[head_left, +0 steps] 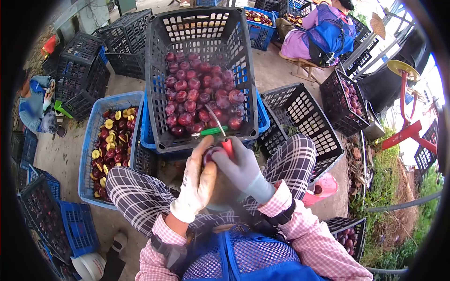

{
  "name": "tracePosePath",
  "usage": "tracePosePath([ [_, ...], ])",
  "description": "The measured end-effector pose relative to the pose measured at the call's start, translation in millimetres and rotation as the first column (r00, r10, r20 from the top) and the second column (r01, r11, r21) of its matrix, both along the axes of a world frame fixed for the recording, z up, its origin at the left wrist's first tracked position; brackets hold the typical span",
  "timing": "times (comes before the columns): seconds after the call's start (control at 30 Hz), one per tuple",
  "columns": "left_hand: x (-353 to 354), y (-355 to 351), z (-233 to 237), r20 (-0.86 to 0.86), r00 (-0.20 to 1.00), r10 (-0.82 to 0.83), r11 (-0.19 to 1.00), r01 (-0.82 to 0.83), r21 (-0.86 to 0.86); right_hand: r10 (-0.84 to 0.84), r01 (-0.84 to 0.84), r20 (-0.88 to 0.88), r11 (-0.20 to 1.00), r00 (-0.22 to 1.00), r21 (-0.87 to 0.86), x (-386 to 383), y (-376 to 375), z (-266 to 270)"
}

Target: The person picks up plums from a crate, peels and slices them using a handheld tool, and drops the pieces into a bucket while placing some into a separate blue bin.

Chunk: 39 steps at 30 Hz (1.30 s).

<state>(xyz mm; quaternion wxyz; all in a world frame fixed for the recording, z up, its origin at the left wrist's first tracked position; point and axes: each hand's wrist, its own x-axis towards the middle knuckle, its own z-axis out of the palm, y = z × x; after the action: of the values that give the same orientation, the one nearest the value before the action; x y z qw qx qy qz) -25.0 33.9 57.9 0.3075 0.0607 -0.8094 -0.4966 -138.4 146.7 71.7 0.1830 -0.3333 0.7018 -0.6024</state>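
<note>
My left hand, in a white glove with bare-looking fingertips, is closed round a dark red plum. In a grey glove, my right hand grips the red handle of a knife, whose thin blade points up and away over the fruit. Both hands meet at the plum, just in front of a black crate half filled with whole plums. A green-handled tool lies on the plums along the crate's near side.
At left, a blue crate holds plums cut open to yellow flesh. A black crate stands at my right knee, beside a pink bucket. Farther back, a person sits on a stool among crates. Stacked black crates stand at back left.
</note>
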Motion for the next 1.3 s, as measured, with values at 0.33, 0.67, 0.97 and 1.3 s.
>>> tracePosePath([
  [0.33, -2.9, 26.0, -18.1, 0.042, 0.981, 0.191, 0.888, -0.191, 0.418, 0.125, -0.143, -0.474, 0.990, 0.872, -0.003, -0.3, 0.1, 3.9],
  [0.67, 9.2, -1.3, -5.7, -0.192, 0.976, -0.100, -0.094, 0.183, 0.979, 0.143, 0.047, 0.600, 0.956, 0.787, -0.289, 9.0, -3.8, 0.7],
  [0.97, 29.7, -21.2, -22.0, -0.159, 0.987, 0.011, -0.164, 0.158, 0.974, -0.459, 0.326, -0.635, 0.889, 0.621, -0.323, 7.2, -47.5, 1.6],
  [1.3, 43.2, -30.5, -51.1, -0.043, 0.998, 0.054, -0.207, 0.053, 0.977, -0.051, -0.016, 0.439, 0.989, 0.897, 0.147, -99.1, -147.0, -51.6],
])
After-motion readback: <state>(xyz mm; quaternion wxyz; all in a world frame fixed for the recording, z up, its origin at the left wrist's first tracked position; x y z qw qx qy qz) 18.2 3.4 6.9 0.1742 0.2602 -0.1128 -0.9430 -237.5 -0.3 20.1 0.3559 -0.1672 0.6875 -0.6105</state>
